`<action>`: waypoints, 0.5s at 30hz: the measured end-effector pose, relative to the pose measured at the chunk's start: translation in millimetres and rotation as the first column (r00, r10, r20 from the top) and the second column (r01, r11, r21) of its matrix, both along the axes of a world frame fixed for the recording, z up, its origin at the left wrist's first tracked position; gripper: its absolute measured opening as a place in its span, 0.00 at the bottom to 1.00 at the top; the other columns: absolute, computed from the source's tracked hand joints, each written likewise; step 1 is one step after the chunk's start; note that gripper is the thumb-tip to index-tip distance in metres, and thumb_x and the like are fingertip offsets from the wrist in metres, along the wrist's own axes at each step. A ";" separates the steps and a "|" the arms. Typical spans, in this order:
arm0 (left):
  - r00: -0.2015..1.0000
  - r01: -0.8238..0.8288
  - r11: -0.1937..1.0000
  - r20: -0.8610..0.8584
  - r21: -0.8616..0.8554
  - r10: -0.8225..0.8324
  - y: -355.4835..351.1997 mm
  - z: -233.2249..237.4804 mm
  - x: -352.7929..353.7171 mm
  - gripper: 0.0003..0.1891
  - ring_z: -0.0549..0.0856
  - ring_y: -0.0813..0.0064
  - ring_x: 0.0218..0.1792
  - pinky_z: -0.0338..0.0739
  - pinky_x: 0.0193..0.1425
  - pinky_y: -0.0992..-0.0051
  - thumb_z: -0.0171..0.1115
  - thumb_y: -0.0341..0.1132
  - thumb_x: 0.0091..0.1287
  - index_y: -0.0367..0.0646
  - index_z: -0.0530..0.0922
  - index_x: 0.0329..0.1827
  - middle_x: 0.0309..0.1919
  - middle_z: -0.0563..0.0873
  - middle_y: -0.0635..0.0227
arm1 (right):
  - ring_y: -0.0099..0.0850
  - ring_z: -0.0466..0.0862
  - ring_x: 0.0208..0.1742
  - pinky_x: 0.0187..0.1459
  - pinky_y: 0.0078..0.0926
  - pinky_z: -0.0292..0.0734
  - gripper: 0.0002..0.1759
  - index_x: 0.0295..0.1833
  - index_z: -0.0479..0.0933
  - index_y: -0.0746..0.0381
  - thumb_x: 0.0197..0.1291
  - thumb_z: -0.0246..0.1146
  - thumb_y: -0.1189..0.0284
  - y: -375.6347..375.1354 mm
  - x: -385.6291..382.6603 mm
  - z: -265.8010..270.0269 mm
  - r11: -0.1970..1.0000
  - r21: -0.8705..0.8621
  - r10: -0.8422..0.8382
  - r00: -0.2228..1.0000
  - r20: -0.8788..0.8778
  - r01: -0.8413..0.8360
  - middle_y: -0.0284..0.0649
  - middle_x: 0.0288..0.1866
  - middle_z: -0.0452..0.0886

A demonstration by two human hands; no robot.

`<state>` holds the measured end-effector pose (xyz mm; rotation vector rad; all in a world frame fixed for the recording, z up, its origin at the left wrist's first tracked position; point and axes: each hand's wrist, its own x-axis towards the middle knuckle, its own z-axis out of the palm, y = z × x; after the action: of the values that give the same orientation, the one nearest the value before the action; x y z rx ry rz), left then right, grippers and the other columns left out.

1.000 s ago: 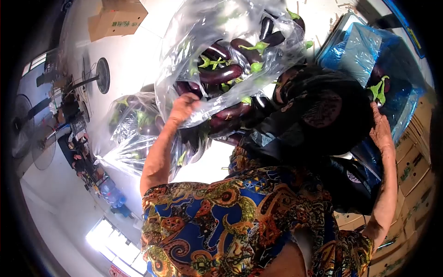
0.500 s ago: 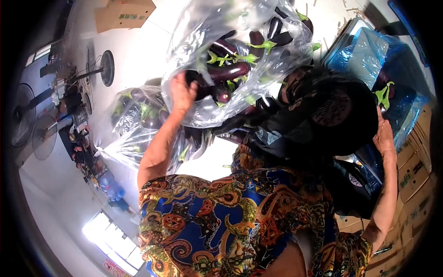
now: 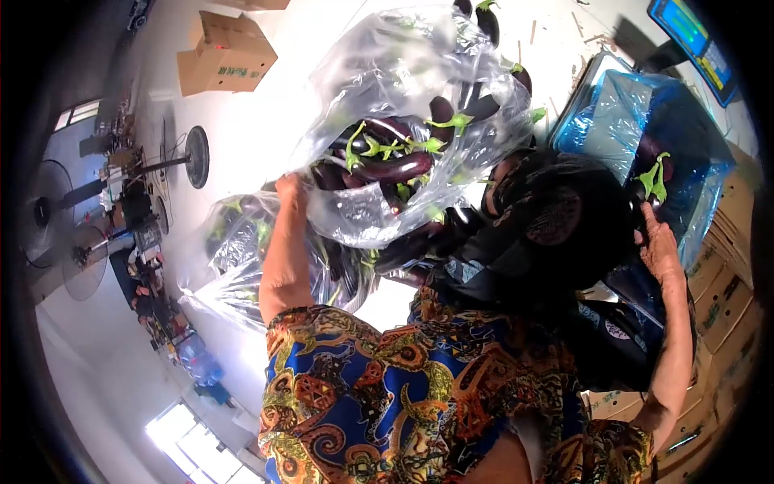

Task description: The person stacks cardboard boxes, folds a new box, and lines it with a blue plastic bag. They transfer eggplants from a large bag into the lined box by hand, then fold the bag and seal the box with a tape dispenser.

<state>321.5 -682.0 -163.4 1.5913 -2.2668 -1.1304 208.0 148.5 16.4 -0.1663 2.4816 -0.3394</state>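
A clear plastic bag (image 3: 355,214) full of dark purple eggplants (image 3: 395,168) lies in front of me, its mouth spread. My left hand (image 3: 292,189) is closed at the bag's left edge, with the thin film bunched against it. To the right, a box lined with blue plastic film (image 3: 701,189) contains eggplants with green stems (image 3: 655,179). My right hand (image 3: 661,248) is at this box, fingers apart, one fingertip just below a green stem. Part of that hand's grip is hidden against the dark eggplant.
Black fabric (image 3: 564,218) with a round print covers the middle. Another filled clear bag (image 3: 242,234) lies at left. A cardboard box (image 3: 230,56), a standing fan (image 3: 197,157) and a lit screen (image 3: 695,44) are farther off. Flattened cartons (image 3: 717,315) lie lower right.
My left hand has left the eggplant it was touching and drawn back to the bag's edge. A green-stemmed eggplant now shows there. My right hand's fingers have come into view. The whole view has shifted.
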 end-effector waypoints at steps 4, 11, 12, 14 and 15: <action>0.888 -0.046 0.863 -0.376 0.503 0.266 100.5 60.4 -64.1 0.08 0.69 0.73 0.18 0.65 0.19 0.73 0.46 0.33 0.68 0.44 0.71 0.31 0.19 0.69 0.69 | 0.55 0.79 0.37 0.41 0.43 0.75 0.35 0.70 0.64 0.65 0.55 0.63 0.82 -15.9 -2.7 20.1 0.989 0.073 0.139 0.983 -0.120 -0.131 0.59 0.33 0.80; 0.694 0.384 0.433 -0.564 0.816 0.447 210.1 229.0 -128.6 0.13 0.62 0.79 0.17 0.59 0.18 0.76 0.41 0.37 0.73 0.45 0.66 0.29 0.17 0.63 0.75 | 0.56 0.78 0.34 0.37 0.45 0.72 0.33 0.69 0.64 0.67 0.56 0.65 0.78 -25.5 -11.5 19.1 0.990 0.099 0.109 0.993 -0.035 -0.106 0.62 0.30 0.77; 0.699 0.416 0.444 -0.591 0.794 0.403 227.3 246.5 -139.3 0.12 0.62 0.79 0.17 0.59 0.18 0.77 0.41 0.37 0.73 0.45 0.66 0.30 0.17 0.63 0.76 | 0.56 0.78 0.34 0.37 0.45 0.72 0.34 0.69 0.64 0.66 0.56 0.66 0.78 -24.2 -10.2 18.9 0.991 0.086 0.112 0.992 -0.064 -0.107 0.62 0.30 0.76; 0.697 0.481 0.460 -0.644 0.746 0.315 249.4 268.4 -151.7 0.12 0.61 0.79 0.17 0.59 0.19 0.77 0.43 0.37 0.73 0.44 0.67 0.31 0.17 0.62 0.76 | 0.57 0.77 0.33 0.37 0.45 0.72 0.34 0.69 0.64 0.65 0.56 0.66 0.77 -20.5 -4.8 17.3 0.992 0.061 0.121 0.985 -0.124 -0.114 0.62 0.30 0.76; 0.681 0.494 0.404 -0.632 0.770 0.371 238.9 262.2 -160.5 0.11 0.62 0.79 0.17 0.58 0.19 0.78 0.43 0.37 0.73 0.40 0.70 0.36 0.17 0.61 0.76 | 0.57 0.78 0.33 0.37 0.46 0.72 0.34 0.69 0.65 0.64 0.55 0.66 0.78 -18.2 -3.7 16.2 0.991 0.076 0.115 0.987 -0.116 -0.106 0.63 0.31 0.77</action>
<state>161.0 -443.1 98.8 0.7632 -1.0489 -2.7486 204.3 130.3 32.6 -0.3024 2.5861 -0.2010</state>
